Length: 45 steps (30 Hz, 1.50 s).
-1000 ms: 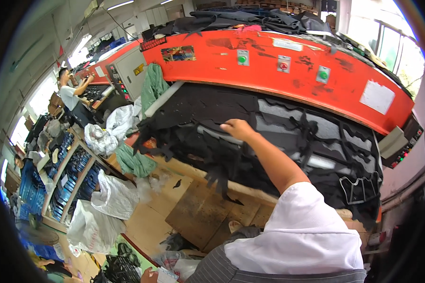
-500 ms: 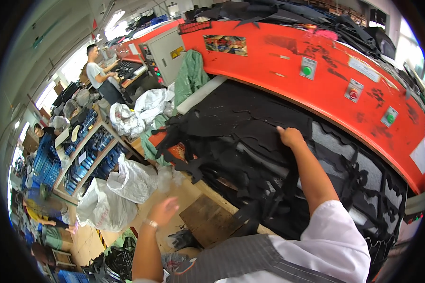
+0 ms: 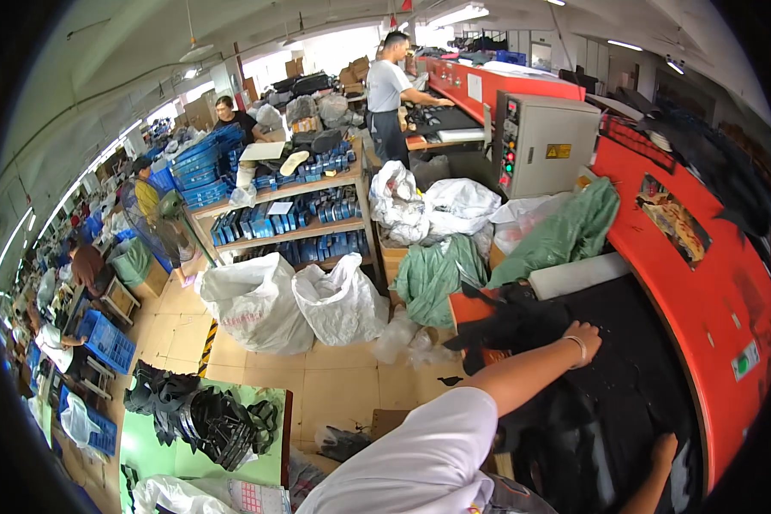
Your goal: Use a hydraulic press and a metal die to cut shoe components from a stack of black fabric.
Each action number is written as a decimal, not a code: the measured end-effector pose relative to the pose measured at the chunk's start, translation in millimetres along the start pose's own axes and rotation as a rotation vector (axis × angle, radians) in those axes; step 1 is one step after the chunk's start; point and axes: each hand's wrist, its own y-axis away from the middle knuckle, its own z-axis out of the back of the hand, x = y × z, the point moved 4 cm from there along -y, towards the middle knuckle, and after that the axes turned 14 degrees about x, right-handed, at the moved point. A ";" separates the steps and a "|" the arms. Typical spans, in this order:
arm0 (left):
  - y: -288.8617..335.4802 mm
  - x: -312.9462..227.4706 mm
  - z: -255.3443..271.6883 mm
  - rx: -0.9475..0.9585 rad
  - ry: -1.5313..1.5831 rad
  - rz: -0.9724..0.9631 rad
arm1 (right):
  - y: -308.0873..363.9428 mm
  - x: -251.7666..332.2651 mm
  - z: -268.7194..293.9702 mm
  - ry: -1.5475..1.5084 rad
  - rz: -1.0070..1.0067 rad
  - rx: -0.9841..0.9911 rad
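Red machine (image 3: 728, 283) is noted, with black sheet material (image 3: 638, 351) spread alongside. The left hand (image 3: 584, 343), previously off the material, is now set at its far end, the right hand (image 3: 664, 450) nearer; two-handed handling is judged. Whether fingers are clamped or apart cannot be told.

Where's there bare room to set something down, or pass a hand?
Tiled floor lies bare between the white sacks and green table. That table's left side is partly free beside the black pieces. A hand could probably pass over the black sheet between left hand and red machine. Crowded: shelf.
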 end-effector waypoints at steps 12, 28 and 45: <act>-51.1 -11.3 19.9 0.064 -0.018 -0.333 | 23.1 -2.0 26.9 0.191 -0.238 0.231; -163.5 -50.8 -13.3 0.275 -0.121 -0.165 | 18.1 -88.3 -11.4 -0.024 -0.119 -0.411; -42.3 -1.1 37.6 -0.026 -0.239 -0.353 | 115.3 199.4 114.1 0.093 -0.047 0.303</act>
